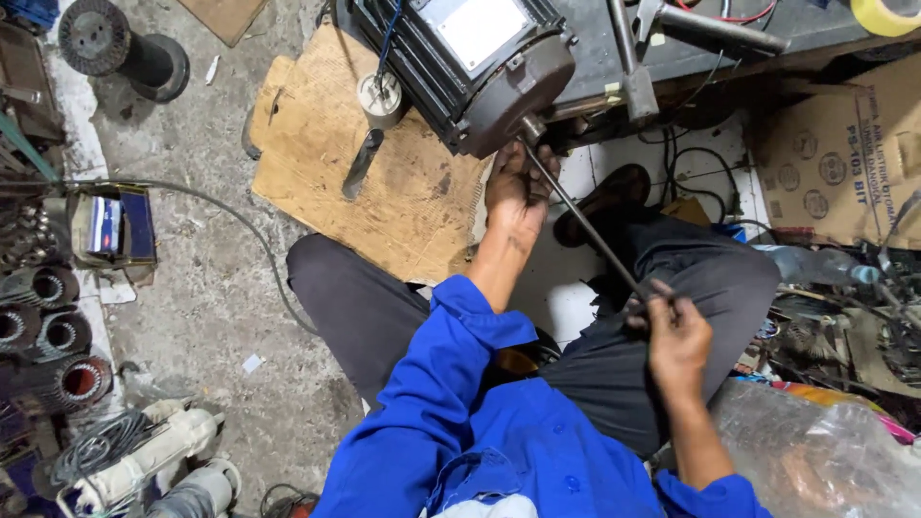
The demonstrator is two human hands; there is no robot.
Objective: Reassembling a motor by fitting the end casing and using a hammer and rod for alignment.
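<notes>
Motor (pixel 477 67), black with a brown end cover, sits tilted at the top of the head view, its end resting at the edge of a sheet of cardboard (pixel 321 144) on the concrete floor. A long thin metal rod (pixel 583 223) runs from the middle of the end cover down and to the right. The left hand (pixel 516 197) reaches up just below the cover, fingers curled around the upper part of the rod. The right hand (pixel 674 336) grips the rod's lower end, fingers closed on it, above the person's dark trousers. A small white cylinder (pixel 380 98) with wires stands on the cardboard beside the motor. Copper-wound coils (pixel 53 336) lie at the left edge.
</notes>
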